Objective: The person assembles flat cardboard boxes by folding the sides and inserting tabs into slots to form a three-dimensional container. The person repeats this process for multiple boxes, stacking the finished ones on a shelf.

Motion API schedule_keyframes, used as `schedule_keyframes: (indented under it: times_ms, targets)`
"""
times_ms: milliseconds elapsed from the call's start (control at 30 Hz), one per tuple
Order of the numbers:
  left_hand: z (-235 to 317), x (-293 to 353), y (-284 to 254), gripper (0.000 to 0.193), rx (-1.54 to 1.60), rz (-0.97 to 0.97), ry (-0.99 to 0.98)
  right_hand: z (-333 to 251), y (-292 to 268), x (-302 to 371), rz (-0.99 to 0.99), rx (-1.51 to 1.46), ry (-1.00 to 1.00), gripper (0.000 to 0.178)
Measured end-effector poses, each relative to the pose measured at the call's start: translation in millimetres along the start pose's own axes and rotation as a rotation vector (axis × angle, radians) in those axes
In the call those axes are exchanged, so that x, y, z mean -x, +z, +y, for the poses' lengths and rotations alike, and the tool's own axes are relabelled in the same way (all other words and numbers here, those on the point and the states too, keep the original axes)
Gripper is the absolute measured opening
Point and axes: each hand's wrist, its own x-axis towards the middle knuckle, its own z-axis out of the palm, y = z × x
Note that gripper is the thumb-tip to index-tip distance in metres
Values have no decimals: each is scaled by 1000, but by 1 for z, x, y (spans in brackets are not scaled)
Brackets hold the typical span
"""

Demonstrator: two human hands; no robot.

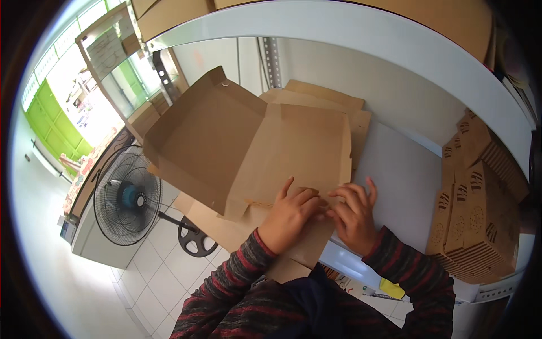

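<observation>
A brown cardboard box (299, 141), partly folded up, lies in front of me. Its lid panel (209, 135) is raised at the left, while the wall (345, 141) on the right stands up from the base. My left hand (291, 217) is closed on the near edge, close to the right corner, with its thumb side hidden. Fingers bent, my right hand (355, 217) grips that same corner of the cardboard box from the right. The two hands' fingertips almost meet there. Under the box rest flat cardboard sheets (361, 121), which stick out behind and toward me.
Stacks of folded brown boxes (474, 220) stand on the white shelf (398, 169) at the right. Overhead runs a pale shelf beam (339, 25). A black standing fan (129, 195) is at the left on the tiled floor (152, 282). Something yellow (392, 288) lies below the shelf edge.
</observation>
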Motion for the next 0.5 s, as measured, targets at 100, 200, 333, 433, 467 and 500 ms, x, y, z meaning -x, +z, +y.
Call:
schedule_keyframes:
  times_ms: [100, 200, 333, 433, 467, 500]
  targets:
    - [10, 14, -30, 25, 30, 128, -49, 0, -5, -4, 57, 78, 21, 7]
    - [2, 34, -57, 31, 34, 238, -126, 13, -6, -6, 134, 124, 123, 4]
    - [-8, 67, -86, 32, -111, 363, -214, 37, -6, -8, 190, 243, 188, 5]
    - [-15, 84, -96, 36, -261, 386, -298, 61, -9, -13, 273, 324, 238, 7]
    - [-16, 87, -97, 36, -321, 393, -331, 70, -11, -14, 313, 327, 266, 8]
    - [-19, 91, -96, 37, -372, 392, -333, 79, -13, -14, 357, 335, 296, 8]
